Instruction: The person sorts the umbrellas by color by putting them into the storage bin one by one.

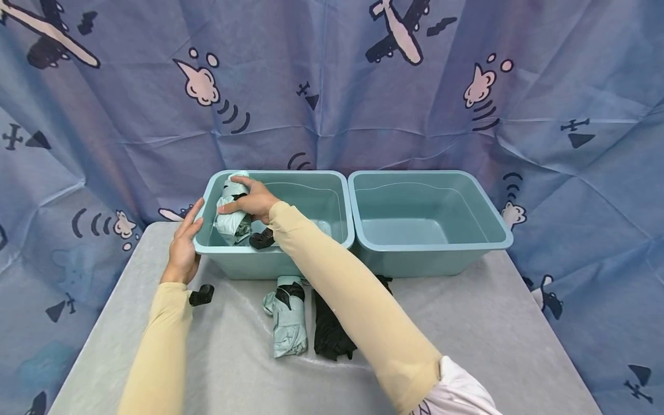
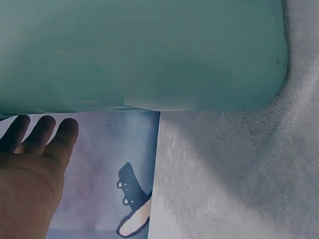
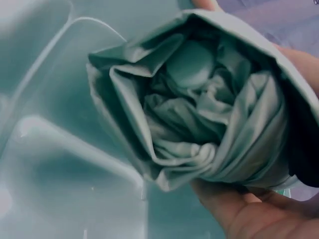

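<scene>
Inside the left end of the left teal bin [image 1: 301, 173], my right hand [image 1: 256, 203] grips a folded pale green umbrella [image 1: 228, 225] with a black band. The umbrella's gathered fabric end [image 3: 209, 119] fills the right wrist view, thumb and fingers on opposite sides of it. Against the outside of the same bin's left wall rests my left hand [image 1: 183, 253], its fingers fairly straight. In the left wrist view, those fingers [image 2: 67, 137] reach up to the bin's edge.
A second teal bin [image 1: 415, 262] stands beside the first on the right. In front of the bins, on the grey table [image 1: 238, 369], lie another pale green folded umbrella [image 1: 290, 325] and a black one [image 1: 329, 331], partly covered by my right sleeve. A patterned curtain [image 1: 332, 86] hangs behind.
</scene>
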A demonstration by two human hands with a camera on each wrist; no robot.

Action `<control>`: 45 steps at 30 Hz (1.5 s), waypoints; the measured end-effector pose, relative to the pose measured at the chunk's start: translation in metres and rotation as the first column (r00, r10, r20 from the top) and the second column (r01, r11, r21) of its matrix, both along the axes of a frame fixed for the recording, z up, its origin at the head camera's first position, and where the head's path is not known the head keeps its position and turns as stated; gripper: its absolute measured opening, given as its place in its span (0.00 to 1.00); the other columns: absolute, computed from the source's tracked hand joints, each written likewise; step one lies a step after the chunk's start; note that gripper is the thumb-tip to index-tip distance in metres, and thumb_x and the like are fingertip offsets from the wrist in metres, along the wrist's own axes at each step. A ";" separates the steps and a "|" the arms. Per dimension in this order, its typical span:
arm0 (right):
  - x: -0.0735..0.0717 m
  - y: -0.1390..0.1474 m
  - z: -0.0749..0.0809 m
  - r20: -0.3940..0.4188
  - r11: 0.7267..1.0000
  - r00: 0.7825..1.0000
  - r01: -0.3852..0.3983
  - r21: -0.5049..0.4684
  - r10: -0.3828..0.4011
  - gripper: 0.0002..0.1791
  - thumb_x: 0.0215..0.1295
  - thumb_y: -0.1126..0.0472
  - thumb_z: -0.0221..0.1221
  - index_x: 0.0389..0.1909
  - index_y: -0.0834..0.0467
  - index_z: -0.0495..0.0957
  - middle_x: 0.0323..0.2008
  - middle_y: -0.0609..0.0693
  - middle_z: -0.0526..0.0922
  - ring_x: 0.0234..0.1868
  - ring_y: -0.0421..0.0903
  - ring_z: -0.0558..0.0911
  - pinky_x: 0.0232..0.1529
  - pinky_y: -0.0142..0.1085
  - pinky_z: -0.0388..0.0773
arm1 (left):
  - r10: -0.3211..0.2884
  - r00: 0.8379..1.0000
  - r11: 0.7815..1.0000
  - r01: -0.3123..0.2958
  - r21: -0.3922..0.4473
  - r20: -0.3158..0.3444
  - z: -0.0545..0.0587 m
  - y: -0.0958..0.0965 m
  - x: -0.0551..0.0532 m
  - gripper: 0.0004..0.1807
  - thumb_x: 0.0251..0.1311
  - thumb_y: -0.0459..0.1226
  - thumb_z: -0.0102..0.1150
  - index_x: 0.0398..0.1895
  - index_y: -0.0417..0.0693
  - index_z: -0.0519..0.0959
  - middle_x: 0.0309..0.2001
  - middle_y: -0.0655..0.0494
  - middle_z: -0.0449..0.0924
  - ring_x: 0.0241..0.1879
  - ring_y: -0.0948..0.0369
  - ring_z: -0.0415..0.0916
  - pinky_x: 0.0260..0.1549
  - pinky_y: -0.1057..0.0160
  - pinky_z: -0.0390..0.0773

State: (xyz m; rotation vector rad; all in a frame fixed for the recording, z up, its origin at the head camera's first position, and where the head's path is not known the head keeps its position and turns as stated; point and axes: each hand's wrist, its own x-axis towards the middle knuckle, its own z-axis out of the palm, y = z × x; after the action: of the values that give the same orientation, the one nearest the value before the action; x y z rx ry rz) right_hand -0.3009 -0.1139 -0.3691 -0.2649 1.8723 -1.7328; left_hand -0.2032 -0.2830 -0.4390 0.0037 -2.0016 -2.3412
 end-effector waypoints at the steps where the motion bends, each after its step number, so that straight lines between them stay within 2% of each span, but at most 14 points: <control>1: -0.001 -0.001 -0.001 0.003 1.000 1.000 0.003 0.003 -0.003 0.48 0.56 0.69 0.74 0.76 0.47 0.64 0.59 0.56 0.74 0.40 0.50 0.82 0.41 0.45 0.82 | -0.001 1.000 1.000 0.001 0.002 0.001 0.000 0.000 0.000 0.30 0.82 0.42 0.34 0.83 0.60 0.47 0.82 0.61 0.37 0.79 0.54 0.38 0.75 0.46 0.44; 10: -0.004 -0.012 -0.008 -0.018 0.997 1.000 0.000 0.076 0.001 0.48 0.55 0.65 0.76 0.76 0.46 0.66 0.68 0.57 0.70 0.40 0.47 0.82 0.39 0.42 0.82 | -0.009 1.000 1.000 0.009 0.006 -0.004 -0.001 -0.002 0.001 0.30 0.82 0.42 0.34 0.83 0.60 0.47 0.83 0.59 0.36 0.79 0.53 0.39 0.75 0.50 0.46; 18: -0.005 -0.017 -0.011 0.024 0.995 0.999 -0.035 0.089 0.033 0.48 0.55 0.66 0.75 0.76 0.46 0.65 0.65 0.57 0.71 0.41 0.47 0.81 0.46 0.47 0.82 | 0.007 1.000 1.000 -0.007 -0.004 -0.010 -0.001 -0.003 0.001 0.30 0.82 0.41 0.34 0.83 0.61 0.48 0.82 0.61 0.35 0.80 0.53 0.36 0.75 0.47 0.41; 24: -0.007 -0.021 -0.015 0.071 0.990 0.995 -0.078 0.115 0.070 0.47 0.57 0.67 0.74 0.76 0.45 0.65 0.69 0.55 0.67 0.48 0.49 0.80 0.53 0.51 0.80 | 0.001 1.000 1.000 -0.001 0.007 -0.003 -0.001 -0.003 0.001 0.30 0.82 0.41 0.34 0.83 0.61 0.48 0.82 0.61 0.35 0.79 0.53 0.38 0.75 0.51 0.45; 28: -0.011 -0.021 -0.018 0.105 0.984 0.989 -0.116 0.133 0.102 0.47 0.58 0.67 0.73 0.77 0.45 0.63 0.71 0.56 0.65 0.43 0.46 0.80 0.44 0.42 0.81 | 0.001 1.000 1.000 -0.001 0.012 -0.003 -0.002 -0.002 0.000 0.30 0.82 0.41 0.34 0.83 0.60 0.48 0.82 0.61 0.36 0.79 0.53 0.40 0.75 0.53 0.49; 31: -0.014 -0.020 -0.020 0.104 0.974 0.986 -0.147 0.173 0.130 0.47 0.59 0.66 0.73 0.77 0.44 0.62 0.71 0.56 0.65 0.29 0.42 0.75 0.29 0.34 0.76 | 0.002 1.000 1.000 -0.002 0.010 -0.005 -0.002 -0.002 -0.001 0.30 0.82 0.41 0.34 0.83 0.61 0.48 0.82 0.61 0.37 0.79 0.52 0.40 0.75 0.52 0.48; 33: -0.016 -0.019 -0.021 0.097 0.966 0.984 -0.163 0.199 0.147 0.47 0.59 0.65 0.73 0.77 0.44 0.62 0.71 0.56 0.65 0.23 0.40 0.70 0.24 0.33 0.71 | 0.003 1.000 1.000 -0.003 0.006 -0.007 -0.002 -0.002 -0.001 0.30 0.82 0.42 0.35 0.83 0.61 0.48 0.82 0.61 0.37 0.79 0.52 0.40 0.75 0.50 0.47; 37: -0.018 -0.018 -0.021 0.087 0.956 0.980 -0.192 0.222 0.177 0.47 0.60 0.64 0.72 0.78 0.44 0.61 0.73 0.57 0.62 0.22 0.40 0.70 0.24 0.33 0.69 | 0.009 1.000 1.000 -0.009 0.002 -0.012 -0.001 -0.002 -0.002 0.30 0.82 0.42 0.36 0.83 0.61 0.48 0.82 0.62 0.36 0.79 0.52 0.39 0.75 0.48 0.45; 39: -0.018 -0.018 -0.021 0.094 0.953 0.977 -0.207 0.223 0.190 0.47 0.61 0.64 0.72 0.78 0.45 0.60 0.74 0.57 0.61 0.26 0.40 0.75 0.26 0.34 0.72 | 0.013 1.000 1.000 -0.013 0.002 -0.007 -0.001 -0.002 -0.002 0.30 0.82 0.42 0.36 0.83 0.62 0.48 0.82 0.61 0.37 0.79 0.52 0.40 0.75 0.47 0.45; 42: -0.019 -0.018 -0.022 0.090 0.940 0.975 -0.221 0.260 0.204 0.47 0.62 0.63 0.71 0.79 0.44 0.60 0.74 0.57 0.62 0.20 0.41 0.67 0.22 0.34 0.67 | 0.017 1.000 1.000 -0.017 0.001 0.002 -0.001 -0.002 -0.002 0.30 0.82 0.42 0.35 0.83 0.63 0.48 0.82 0.60 0.38 0.79 0.51 0.41 0.74 0.46 0.46; 45: -0.020 -0.017 -0.024 0.073 0.929 0.974 -0.228 0.292 0.216 0.46 0.62 0.62 0.72 0.78 0.44 0.60 0.74 0.56 0.62 0.27 0.42 0.72 0.26 0.34 0.73 | 0.016 1.000 1.000 -0.016 0.001 0.003 -0.002 -0.002 -0.003 0.30 0.82 0.42 0.35 0.83 0.63 0.48 0.82 0.60 0.38 0.79 0.50 0.42 0.74 0.44 0.47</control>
State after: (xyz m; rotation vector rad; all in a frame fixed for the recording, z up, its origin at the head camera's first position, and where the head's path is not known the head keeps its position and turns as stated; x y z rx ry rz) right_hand -0.3214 -0.1312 -0.3930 -0.3078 1.9598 -1.2765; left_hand -0.2058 -0.2848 -0.4408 0.0227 -1.9946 -2.3339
